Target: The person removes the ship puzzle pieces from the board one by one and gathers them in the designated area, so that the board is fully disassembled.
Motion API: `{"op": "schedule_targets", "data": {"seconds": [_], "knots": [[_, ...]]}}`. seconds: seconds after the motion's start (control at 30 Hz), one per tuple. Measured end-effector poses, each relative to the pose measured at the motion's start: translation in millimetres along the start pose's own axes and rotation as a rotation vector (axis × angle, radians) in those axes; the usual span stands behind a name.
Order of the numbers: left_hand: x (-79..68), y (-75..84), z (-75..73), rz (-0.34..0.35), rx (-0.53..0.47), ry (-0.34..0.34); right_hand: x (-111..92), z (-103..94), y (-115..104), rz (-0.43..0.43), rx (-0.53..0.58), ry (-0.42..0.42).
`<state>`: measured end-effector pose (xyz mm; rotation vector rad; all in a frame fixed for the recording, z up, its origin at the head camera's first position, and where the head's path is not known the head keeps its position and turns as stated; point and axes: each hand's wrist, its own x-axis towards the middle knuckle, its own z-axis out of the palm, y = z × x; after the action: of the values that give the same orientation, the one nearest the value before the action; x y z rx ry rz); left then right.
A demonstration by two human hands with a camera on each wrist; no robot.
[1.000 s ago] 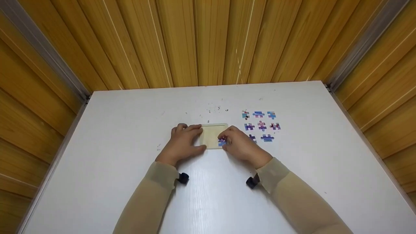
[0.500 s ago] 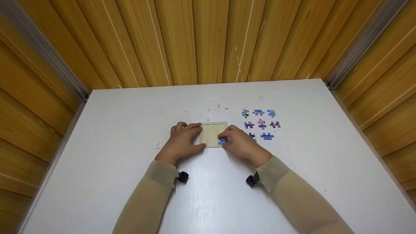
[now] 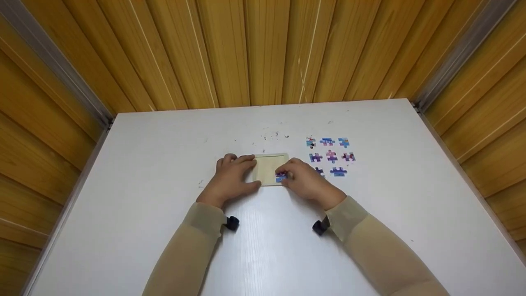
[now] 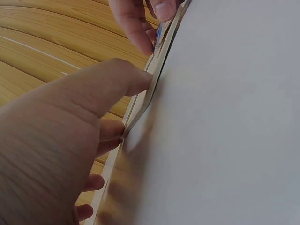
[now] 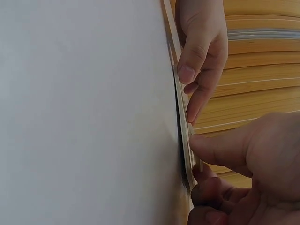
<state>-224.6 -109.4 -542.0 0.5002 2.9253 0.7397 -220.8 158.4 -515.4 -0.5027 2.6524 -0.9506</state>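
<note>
A shallow square wooden puzzle tray [image 3: 267, 169] lies on the white table. My left hand [image 3: 233, 181] holds it at its left side, thumb on the near edge and fingers at the far left corner; the left wrist view shows the thumb [image 4: 138, 83] pressing on the rim. My right hand [image 3: 306, 183] pinches a blue and purple jigsaw piece [image 3: 281, 177] in the tray's near right corner. Fingers cover part of this piece. In the right wrist view, the piece's thin edge [image 5: 201, 166] stands between the thumb and curled fingers.
Several loose jigsaw pieces lie in rows right of the tray, among them a pink one [image 3: 331, 156] and a blue-purple one [image 3: 338, 171]. My right hand partly hides one [image 3: 319, 172]. Small dark marks dot the table [image 3: 164, 164] behind the tray. Wood-patterned panels [image 3: 267, 53] enclose the back and sides.
The head view has shifted slightly. Both hands keep their places, with only a slight shift of the right fingers on the jigsaw piece.
</note>
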Motion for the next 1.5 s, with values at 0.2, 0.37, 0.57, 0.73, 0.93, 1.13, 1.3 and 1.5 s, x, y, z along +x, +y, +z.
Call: {"op": "schedule_targets", "data": {"seconds": [0.2, 0.37, 0.57, 0.73, 0.93, 1.13, 1.3, 1.5], "knots": [[0.4, 0.5, 1.1, -0.011, 0.016, -0.005, 0, -3.3, 1, -0.06, 0.061, 0.033], [1.1, 1.2, 2.7, -0.022, 0.026, -0.006, -1, -9.1, -3, -0.08, 0.122, 0.057], [1.1, 2.2, 4.3, -0.041, 0.017, -0.016, -6, -20.6, -3, -0.105, 0.199, 0.094], [1.5, 1.4, 3.5, -0.034, 0.006, -0.012, -15, -29.6, 8, -0.116, 0.217, 0.124], [0.9, -1.5, 4.4, -0.042, -0.023, -0.016, -30, -46.5, 30, -0.109, 0.178, 0.146], [0.1, -1.0, 5.0, -0.044, -0.031, -0.021, -49, -71.5, 58, -0.078, 0.153, 0.171], [-0.6, -0.8, 2.7, -0.037, -0.038, -0.027, -67, -91.4, 75, -0.033, 0.157, 0.22], [-1.1, -1.8, 0.3, -0.036, -0.046, -0.016, -76, -106.7, 98, -0.021, 0.179, 0.291]]}}
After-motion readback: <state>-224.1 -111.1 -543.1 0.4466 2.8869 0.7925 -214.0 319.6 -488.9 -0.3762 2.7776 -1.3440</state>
